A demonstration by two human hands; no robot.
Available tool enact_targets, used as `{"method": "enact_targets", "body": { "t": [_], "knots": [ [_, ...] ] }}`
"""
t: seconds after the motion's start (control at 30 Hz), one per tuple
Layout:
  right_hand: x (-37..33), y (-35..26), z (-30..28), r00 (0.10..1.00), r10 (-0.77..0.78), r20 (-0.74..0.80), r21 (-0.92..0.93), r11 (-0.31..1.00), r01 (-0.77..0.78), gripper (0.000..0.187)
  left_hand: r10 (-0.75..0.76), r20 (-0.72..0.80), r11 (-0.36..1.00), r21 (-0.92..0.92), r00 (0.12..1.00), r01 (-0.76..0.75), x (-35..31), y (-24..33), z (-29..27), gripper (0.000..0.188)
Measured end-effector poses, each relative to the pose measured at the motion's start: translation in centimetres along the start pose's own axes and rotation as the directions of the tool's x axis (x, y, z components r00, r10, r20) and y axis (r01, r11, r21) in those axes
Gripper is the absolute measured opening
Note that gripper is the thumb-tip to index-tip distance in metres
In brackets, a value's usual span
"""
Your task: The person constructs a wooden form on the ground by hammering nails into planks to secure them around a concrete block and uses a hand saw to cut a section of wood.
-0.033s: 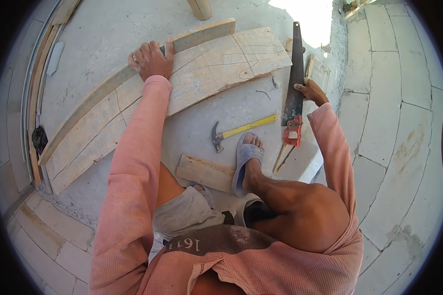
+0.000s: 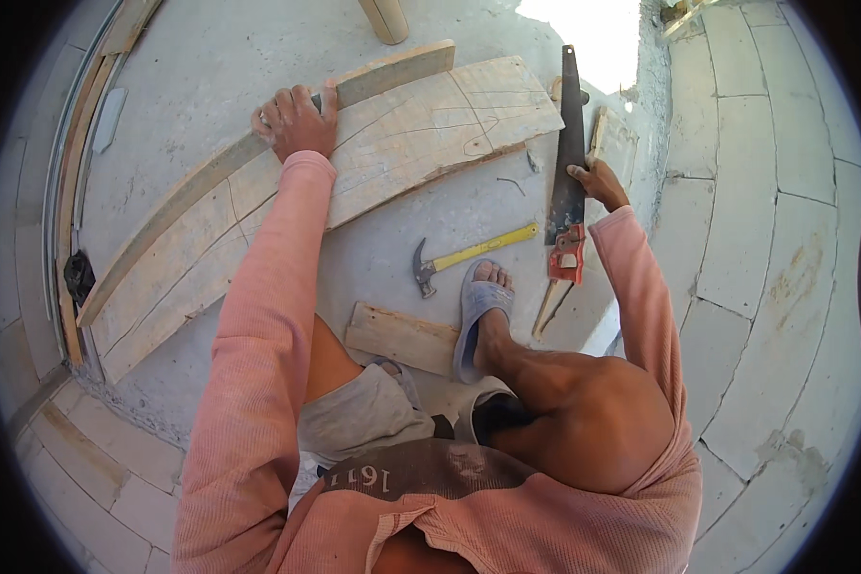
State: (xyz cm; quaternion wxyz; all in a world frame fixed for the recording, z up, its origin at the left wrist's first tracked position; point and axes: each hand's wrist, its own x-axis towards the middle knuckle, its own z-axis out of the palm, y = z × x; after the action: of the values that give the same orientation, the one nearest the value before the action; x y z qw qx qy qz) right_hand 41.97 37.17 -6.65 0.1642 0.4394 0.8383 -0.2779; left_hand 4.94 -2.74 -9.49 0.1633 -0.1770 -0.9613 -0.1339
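Observation:
My left hand (image 2: 301,122) is closed over the top edge of a narrow curved wooden strip (image 2: 177,210). The strip stands on edge along a wide pale plank (image 2: 421,134) marked with pencil curves and cross lines. On the right, my right hand (image 2: 601,182) pinches the dark blade of a handsaw (image 2: 568,143), thumb over the blade's edge and the other fingers partly hidden. The saw's red handle (image 2: 566,253) points toward me. Between my arms, a claw hammer (image 2: 474,251) with a yellow handle lies on the concrete floor beside my sandalled foot.
A short wooden offcut (image 2: 402,337) lies by my feet. A bent nail (image 2: 512,185) rests below the plank. Another wooden piece (image 2: 617,143) lies beyond my right hand, near the block wall (image 2: 737,191). A round post-like object (image 2: 385,19) stands at the far side.
The saw's far end has tilted very slightly left, with my right hand on it. My left hand keeps its place on the curved strip; the whole view shifts a little.

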Motion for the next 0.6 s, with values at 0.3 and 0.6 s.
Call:
{"method": "enact_targets", "body": {
  "t": [0.3, 0.6],
  "knots": [
    [-14.8, 2.3, 13.7, 0.952, -0.06, -0.301, -0.032, 0.998, 0.053, 0.06, -0.059, 0.101, 0.997, 0.05, 0.993, 0.055, 0.1, -3.4, -2.1, 0.05],
    [-12.4, 1.3, 13.7, 0.762, 0.528, -0.375, -0.041, 0.812, -0.582, 0.077, 0.02, -0.001, 1.0, 0.015, 1.0, -0.02, -0.8, -3.9, -0.2, 0.051]
  ]
}}
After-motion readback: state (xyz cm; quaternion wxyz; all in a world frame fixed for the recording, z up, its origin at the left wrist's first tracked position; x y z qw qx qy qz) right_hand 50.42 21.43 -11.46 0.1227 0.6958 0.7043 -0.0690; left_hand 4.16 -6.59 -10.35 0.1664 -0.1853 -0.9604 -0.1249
